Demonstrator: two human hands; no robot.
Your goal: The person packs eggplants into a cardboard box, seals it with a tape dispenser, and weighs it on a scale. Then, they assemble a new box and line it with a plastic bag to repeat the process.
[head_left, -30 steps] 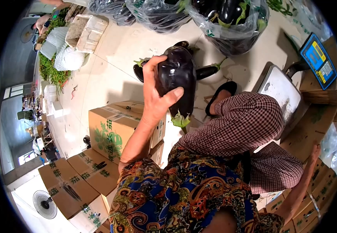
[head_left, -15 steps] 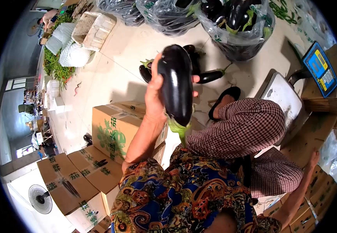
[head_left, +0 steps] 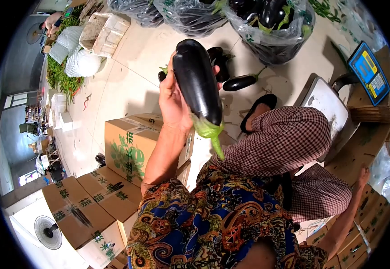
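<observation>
A large dark eggplant (head_left: 198, 80) with a green cap and stem is held in my left hand (head_left: 173, 99), its stem pointing down toward my lap. The fingers wrap behind it, their tips showing at its right side. My right hand (head_left: 363, 175) rests far to the right, beside a cardboard surface near my knee; its fingers are too small to make out. On the tiled floor beyond the held eggplant lie more eggplants, one of them (head_left: 240, 82) apart on the right.
Clear plastic bags of eggplants (head_left: 273, 45) stand at the top. A scale (head_left: 324, 105) with a blue display (head_left: 369, 74) is on the right. Printed cartons (head_left: 130, 148) are at the left, with a foam box (head_left: 104, 35) and green peppers (head_left: 60, 74) beyond. A person (head_left: 51, 22) is far left.
My left hand has moved slightly up and left with the eggplant, which now tilts more. My right hand has shifted slightly upward.
</observation>
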